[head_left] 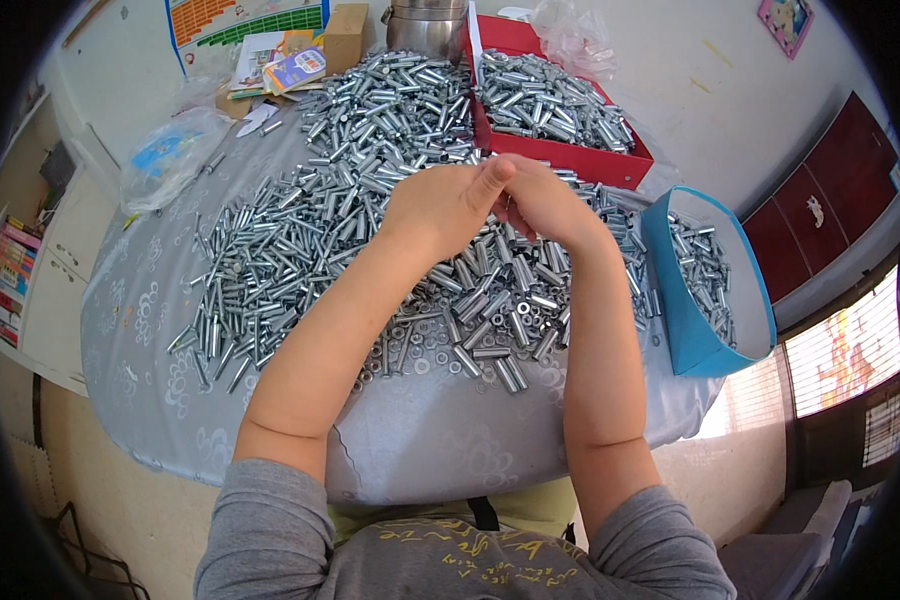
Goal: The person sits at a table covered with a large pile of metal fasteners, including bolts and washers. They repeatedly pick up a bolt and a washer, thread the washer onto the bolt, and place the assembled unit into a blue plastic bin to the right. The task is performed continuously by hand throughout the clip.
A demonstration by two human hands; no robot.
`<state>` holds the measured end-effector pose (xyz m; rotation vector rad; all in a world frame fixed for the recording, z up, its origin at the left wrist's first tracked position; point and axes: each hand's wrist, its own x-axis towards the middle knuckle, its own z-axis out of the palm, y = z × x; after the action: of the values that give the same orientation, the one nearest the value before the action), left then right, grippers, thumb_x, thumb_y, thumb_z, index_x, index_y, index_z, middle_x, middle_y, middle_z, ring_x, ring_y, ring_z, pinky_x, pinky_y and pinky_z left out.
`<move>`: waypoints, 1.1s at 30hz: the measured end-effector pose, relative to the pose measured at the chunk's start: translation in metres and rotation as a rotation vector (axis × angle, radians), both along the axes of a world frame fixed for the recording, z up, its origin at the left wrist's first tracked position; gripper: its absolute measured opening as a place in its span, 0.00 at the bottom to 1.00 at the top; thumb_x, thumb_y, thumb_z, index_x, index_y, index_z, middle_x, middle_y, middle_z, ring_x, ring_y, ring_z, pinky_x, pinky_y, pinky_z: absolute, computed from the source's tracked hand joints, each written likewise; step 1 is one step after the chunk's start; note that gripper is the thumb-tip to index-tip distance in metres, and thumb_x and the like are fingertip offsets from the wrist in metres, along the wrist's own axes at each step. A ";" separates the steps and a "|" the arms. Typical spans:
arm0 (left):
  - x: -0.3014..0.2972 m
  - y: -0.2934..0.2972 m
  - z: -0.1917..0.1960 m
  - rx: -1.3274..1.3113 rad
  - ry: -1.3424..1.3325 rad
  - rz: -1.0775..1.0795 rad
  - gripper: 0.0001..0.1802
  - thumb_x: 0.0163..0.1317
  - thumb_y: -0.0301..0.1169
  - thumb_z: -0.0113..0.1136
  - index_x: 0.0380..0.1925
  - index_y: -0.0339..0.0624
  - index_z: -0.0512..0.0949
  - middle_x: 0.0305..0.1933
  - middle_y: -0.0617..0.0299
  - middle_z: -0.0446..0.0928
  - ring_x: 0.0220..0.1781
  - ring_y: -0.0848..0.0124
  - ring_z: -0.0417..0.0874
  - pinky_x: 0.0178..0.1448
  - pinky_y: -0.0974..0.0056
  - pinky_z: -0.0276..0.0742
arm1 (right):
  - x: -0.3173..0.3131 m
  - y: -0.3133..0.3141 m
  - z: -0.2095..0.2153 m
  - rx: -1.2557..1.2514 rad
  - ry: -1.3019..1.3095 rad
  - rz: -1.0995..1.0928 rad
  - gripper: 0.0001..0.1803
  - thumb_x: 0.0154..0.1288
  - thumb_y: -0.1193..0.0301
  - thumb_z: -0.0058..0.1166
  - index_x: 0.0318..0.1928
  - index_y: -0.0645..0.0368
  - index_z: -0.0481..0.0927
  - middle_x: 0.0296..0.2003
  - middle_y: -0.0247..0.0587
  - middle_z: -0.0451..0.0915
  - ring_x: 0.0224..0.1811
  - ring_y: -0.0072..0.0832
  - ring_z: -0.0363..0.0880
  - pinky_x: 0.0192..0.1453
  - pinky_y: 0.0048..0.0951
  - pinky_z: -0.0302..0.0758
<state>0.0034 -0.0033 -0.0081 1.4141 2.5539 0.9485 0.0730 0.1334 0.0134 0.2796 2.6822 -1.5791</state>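
Observation:
Over the middle of a large heap of silvery metal bolts and sleeves (290, 230), my left hand (435, 205) and my right hand (550, 205) meet. The left thumb lies across toward the right hand, and its other fingers are mostly hidden. The right fingers curl inward below that thumb. Both hands look closed, but whatever is between them is hidden. Beneath them lie loose washers and nuts (420, 350), mixed with short metal sleeves (510, 375) near the front of the heap.
A red box (580, 160) full of metal pieces stands at the back, beside a steel pot (427, 30). At right is a blue fabric bin (705, 350) with more pieces. A plastic bag (170, 155) and papers (280, 65) lie at the left back of the grey-clothed table (450, 440).

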 end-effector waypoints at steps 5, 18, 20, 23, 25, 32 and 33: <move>0.002 0.007 -0.007 0.017 0.035 0.045 0.53 0.51 0.70 0.05 0.26 0.37 0.75 0.28 0.46 0.76 0.37 0.47 0.75 0.40 0.51 0.68 | 0.004 -0.006 -0.002 -0.131 0.157 -0.144 0.19 0.64 0.59 0.35 0.46 0.59 0.71 0.19 0.28 0.64 0.15 0.14 0.58 0.15 0.18 0.59; -0.003 0.001 -0.003 0.002 -0.033 0.058 0.53 0.51 0.71 0.06 0.22 0.35 0.73 0.26 0.45 0.74 0.35 0.46 0.75 0.39 0.50 0.67 | -0.014 0.004 -0.022 -0.123 0.208 -0.135 0.15 0.60 0.66 0.40 0.40 0.64 0.72 0.22 0.33 0.69 0.22 0.23 0.69 0.17 0.25 0.68; -0.006 0.002 -0.004 -0.037 -0.035 0.078 0.52 0.51 0.71 0.07 0.21 0.35 0.73 0.25 0.45 0.74 0.35 0.46 0.74 0.39 0.50 0.66 | -0.017 0.010 -0.026 -0.066 0.224 -0.284 0.17 0.61 0.63 0.40 0.40 0.64 0.73 0.22 0.36 0.71 0.23 0.27 0.72 0.22 0.29 0.71; -0.011 0.005 -0.009 -0.032 -0.011 0.115 0.52 0.52 0.71 0.09 0.23 0.39 0.77 0.26 0.50 0.77 0.36 0.51 0.78 0.39 0.53 0.72 | -0.022 0.013 -0.036 0.118 0.205 -0.413 0.20 0.62 0.58 0.42 0.40 0.63 0.74 0.25 0.42 0.74 0.26 0.34 0.75 0.32 0.35 0.73; -0.011 0.004 -0.008 -0.035 -0.015 0.123 0.52 0.52 0.71 0.09 0.23 0.39 0.77 0.26 0.49 0.77 0.36 0.51 0.78 0.40 0.53 0.72 | -0.023 0.015 -0.044 0.387 0.238 -0.470 0.21 0.62 0.56 0.42 0.40 0.63 0.75 0.27 0.46 0.76 0.29 0.39 0.77 0.38 0.38 0.73; -0.013 0.004 -0.013 0.026 -0.025 0.092 0.52 0.52 0.70 0.07 0.25 0.37 0.76 0.28 0.46 0.76 0.37 0.47 0.75 0.41 0.51 0.67 | -0.015 -0.004 -0.023 0.173 0.174 -0.218 0.22 0.61 0.55 0.44 0.35 0.64 0.77 0.22 0.39 0.76 0.25 0.30 0.76 0.31 0.30 0.72; -0.014 0.004 -0.013 0.016 -0.042 0.088 0.52 0.52 0.70 0.07 0.26 0.37 0.76 0.28 0.46 0.76 0.38 0.48 0.75 0.41 0.51 0.67 | -0.015 -0.007 -0.023 0.075 0.123 -0.139 0.22 0.62 0.55 0.44 0.34 0.64 0.77 0.20 0.37 0.75 0.23 0.27 0.75 0.28 0.28 0.72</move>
<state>-0.0111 0.0003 -0.0214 1.2810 2.6035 1.0023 0.0577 0.1266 -0.0094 0.3912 2.8779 -1.5813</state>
